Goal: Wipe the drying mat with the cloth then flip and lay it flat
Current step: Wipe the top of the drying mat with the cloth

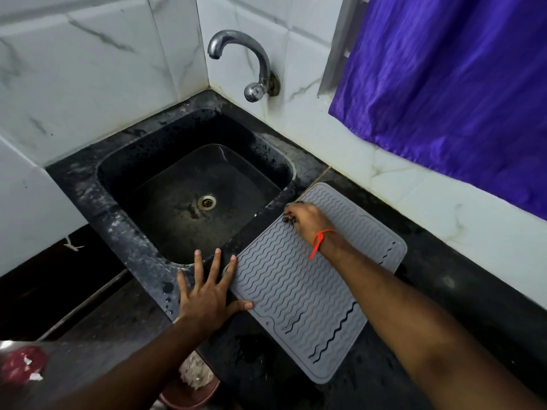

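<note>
Your grey drying mat (299, 279) lies flat on the black counter (438, 255) at centre frame, right of the sink (189, 184). Your right hand (307, 220) curls its fingers at the mat's upper-left edge, apparently pinching it; your left hand (207, 294) is spread flat, fingers released, touching the mat's left edge.

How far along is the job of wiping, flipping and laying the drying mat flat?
Done: the grey drying mat lies flat on the black counter beside the sink. In hand: the left hand presses its edge with spread fingers; the right hand curls at the far edge. No cloth is clearly visible, so wiping and flipping cannot be confirmed.
</note>
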`<state>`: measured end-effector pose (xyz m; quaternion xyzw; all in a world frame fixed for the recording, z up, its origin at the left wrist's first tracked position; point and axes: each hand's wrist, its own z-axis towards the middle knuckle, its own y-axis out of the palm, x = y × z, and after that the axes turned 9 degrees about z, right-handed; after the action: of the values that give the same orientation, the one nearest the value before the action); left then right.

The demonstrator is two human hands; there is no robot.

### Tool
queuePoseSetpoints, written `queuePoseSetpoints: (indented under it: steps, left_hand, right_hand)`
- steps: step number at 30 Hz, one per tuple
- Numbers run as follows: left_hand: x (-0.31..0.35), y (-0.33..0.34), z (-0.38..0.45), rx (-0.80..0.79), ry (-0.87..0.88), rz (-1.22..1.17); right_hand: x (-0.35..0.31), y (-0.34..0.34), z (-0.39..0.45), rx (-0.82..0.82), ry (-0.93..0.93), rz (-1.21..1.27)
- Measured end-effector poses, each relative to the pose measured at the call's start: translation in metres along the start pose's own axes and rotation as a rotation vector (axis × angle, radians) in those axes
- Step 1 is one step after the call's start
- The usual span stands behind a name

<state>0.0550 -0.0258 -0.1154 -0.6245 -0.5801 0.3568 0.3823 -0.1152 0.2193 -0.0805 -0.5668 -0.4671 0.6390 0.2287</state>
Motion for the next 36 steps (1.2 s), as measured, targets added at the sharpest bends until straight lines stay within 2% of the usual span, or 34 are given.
queuePoseSetpoints:
  steps: [11,17,23,25,29,32,34,36]
  left_hand:
    - [0.000,-0.008,-0.002,-0.035,0.006,0.019]
    - [0.002,-0.013,-0.006,-0.101,0.003,0.031]
    - [0.006,-0.016,-0.005,-0.125,-0.012,0.033]
    - [0.006,-0.016,-0.003,-0.121,-0.008,0.056]
    - [0.004,-0.015,-0.001,-0.118,-0.003,0.045]
    - [0.002,-0.013,-0.002,-0.120,0.000,0.032]
    - [0.002,-0.012,-0.002,-0.111,0.002,0.035]
    - [0.002,-0.011,-0.003,-0.103,0.002,0.047]
  right_hand:
    - [-0.090,0.075,-0.095,-0.166,-0.269,0.106]
    - [-0.100,0.080,-0.110,-0.225,-0.285,0.085]
    - [-0.084,0.064,-0.123,-0.208,-0.478,-0.043]
    - [-0.065,0.052,-0.119,-0.162,-0.454,-0.085]
    - [-0.033,0.028,-0.092,-0.055,-0.259,-0.140]
    - [-0.028,0.017,-0.079,-0.045,-0.143,-0.142]
    - [-0.042,0.025,-0.088,-0.038,-0.139,-0.116]
    - [-0.067,0.045,-0.110,-0.066,-0.251,-0.066]
